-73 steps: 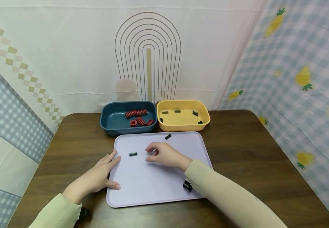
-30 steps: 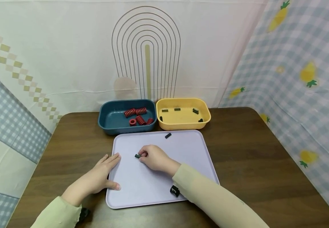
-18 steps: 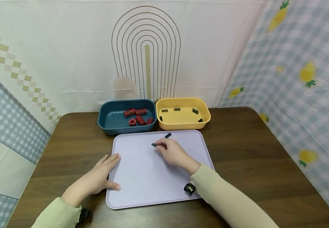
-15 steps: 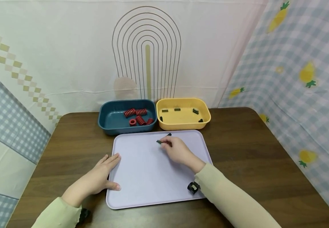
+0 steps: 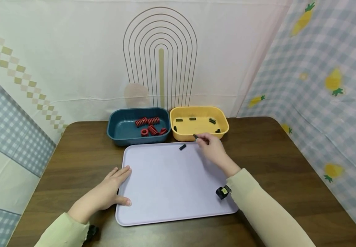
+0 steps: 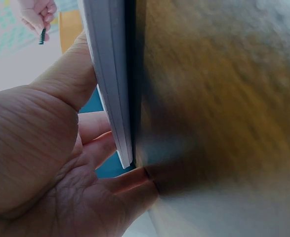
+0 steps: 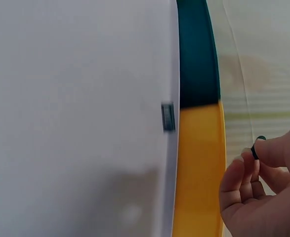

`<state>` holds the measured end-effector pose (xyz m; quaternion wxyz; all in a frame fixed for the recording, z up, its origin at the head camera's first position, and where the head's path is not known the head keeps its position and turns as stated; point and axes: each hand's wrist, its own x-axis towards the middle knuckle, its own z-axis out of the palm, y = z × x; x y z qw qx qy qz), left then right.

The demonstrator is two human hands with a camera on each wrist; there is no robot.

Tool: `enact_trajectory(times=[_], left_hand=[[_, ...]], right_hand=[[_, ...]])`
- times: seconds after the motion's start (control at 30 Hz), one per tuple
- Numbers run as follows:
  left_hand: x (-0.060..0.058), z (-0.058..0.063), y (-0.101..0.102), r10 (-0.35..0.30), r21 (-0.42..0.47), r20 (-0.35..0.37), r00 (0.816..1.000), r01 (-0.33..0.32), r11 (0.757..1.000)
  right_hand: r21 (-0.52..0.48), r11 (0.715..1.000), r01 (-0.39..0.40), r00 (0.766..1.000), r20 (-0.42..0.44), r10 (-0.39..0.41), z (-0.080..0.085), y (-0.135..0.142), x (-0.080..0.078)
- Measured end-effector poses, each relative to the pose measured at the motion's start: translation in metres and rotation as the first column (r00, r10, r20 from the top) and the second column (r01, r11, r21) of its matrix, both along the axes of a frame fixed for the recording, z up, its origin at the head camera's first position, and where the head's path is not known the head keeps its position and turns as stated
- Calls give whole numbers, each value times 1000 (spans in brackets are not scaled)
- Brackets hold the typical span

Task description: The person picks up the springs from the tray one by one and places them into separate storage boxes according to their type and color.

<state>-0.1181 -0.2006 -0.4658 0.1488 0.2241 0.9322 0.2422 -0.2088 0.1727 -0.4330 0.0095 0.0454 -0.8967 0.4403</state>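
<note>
My right hand (image 5: pixel 212 148) pinches a small dark green spring (image 5: pixel 195 137) between thumb and fingertips, at the front rim of the yellow bin (image 5: pixel 182 137). In the right wrist view the spring's end (image 7: pixel 258 143) peeks out at the fingertips. My left hand (image 5: pixel 108 190) rests at the left edge of the pale lilac tray (image 5: pixel 165 185), fingers spread and thumb over the rim. The left wrist view shows the left palm (image 6: pixel 80 187) against the tray's side. One other dark spring (image 5: pixel 182 147) lies on the tray near its far edge.
Several dark springs (image 5: pixel 212 120) lie spread in the yellow bin. Beside it on the left stands a blue bin (image 5: pixel 120 132) with several red springs (image 5: pixel 152 130). Both bins stand behind the tray on the wooden table (image 5: pixel 267 151); patterned cloth (image 5: pixel 88 51) hangs behind.
My right hand picked up the spring from the left part of the tray and carried it right and away to the yellow bin's rim. My left hand has stayed at the tray edge.
</note>
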Motion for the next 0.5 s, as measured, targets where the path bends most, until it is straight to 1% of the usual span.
enact_trajectory(times=[0.1,0.23,0.37,0.5], left_hand=[[0,1,0,-3,-1,-6,1000,3,1000],[1,3,0,-3,-2,-7,1000,3,1000],[1,4,0,-3,-3,-5,1000,3,1000],[2,5,1,-2,-4,-5,1000,2,1000]], right_hand=[[-34,998,60,998,0,-60,3,9,-7],[-53,988,146,989,-12,-147,4,16,-15],[-39,976,213,976,-35,-215,2,19,-21],[1,960,279,958,-61,-279,-1,21,-25]])
